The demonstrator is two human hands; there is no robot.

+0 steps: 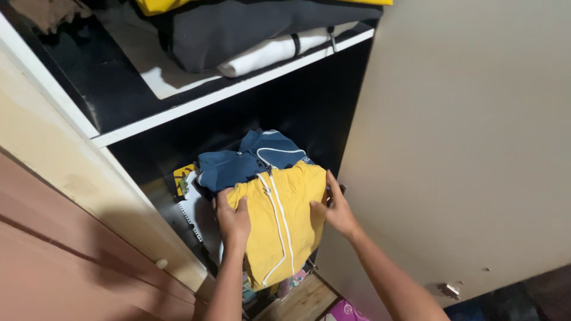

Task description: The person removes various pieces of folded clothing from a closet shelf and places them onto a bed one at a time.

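I hold a folded yellow jacket (pixel 284 220) with white piping between both hands at the mouth of the wardrobe's lower shelf (pixel 178 205), my left hand (pixel 233 219) gripping its left edge with the fingers curled over the top and my right hand (pixel 336 209) pressed flat against its right edge, just beside the open door (pixel 464 137). It looks soft, light and floppy, so I judge it will sag and unfold unless both sides stay supported. It sits just in front of a folded blue garment (pixel 250 160) on that shelf.
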